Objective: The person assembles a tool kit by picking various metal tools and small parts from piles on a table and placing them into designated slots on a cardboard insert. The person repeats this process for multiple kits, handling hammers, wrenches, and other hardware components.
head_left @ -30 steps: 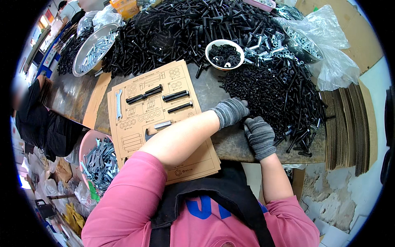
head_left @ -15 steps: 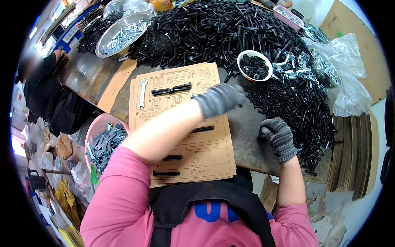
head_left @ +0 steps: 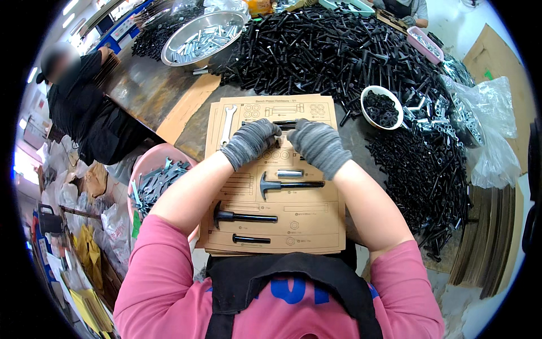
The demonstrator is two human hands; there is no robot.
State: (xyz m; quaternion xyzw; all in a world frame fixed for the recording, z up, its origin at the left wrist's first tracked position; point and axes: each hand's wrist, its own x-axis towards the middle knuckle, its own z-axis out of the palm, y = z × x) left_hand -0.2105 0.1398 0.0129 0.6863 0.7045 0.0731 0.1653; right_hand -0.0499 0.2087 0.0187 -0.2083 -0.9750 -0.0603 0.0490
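Observation:
Both my hands wear grey knit gloves and meet over the upper part of a printed cardboard sheet (head_left: 334,226). My left hand (head_left: 252,142) has its fingers curled inward beside my right hand (head_left: 319,146), whose fingertips are pinched; what sits in either is hidden. Black bolts (head_left: 282,122) lie just beyond the fingertips. On the sheet's left is an open-ended wrench (head_left: 228,125). Below my hands lie a silver sleeve (head_left: 290,173), a black bolt with a curved crosspiece (head_left: 294,185), a similar one (head_left: 247,217), and a plain black bolt (head_left: 252,239).
Black bolts (head_left: 316,51) heap across the far table. A white bowl (head_left: 400,111) of black rings stands right of the sheet, near small black screws (head_left: 412,169). A pink tub (head_left: 148,163) holds wrenches; a metal bowl (head_left: 176,44) holds silver sleeves. One person (head_left: 84,107) is at left.
My left hand has drawn back from the right, and my right hand has come from beside the small-screw pile onto the sheet. Crosspiece bolts and the silver sleeve now show, formerly behind my arm.

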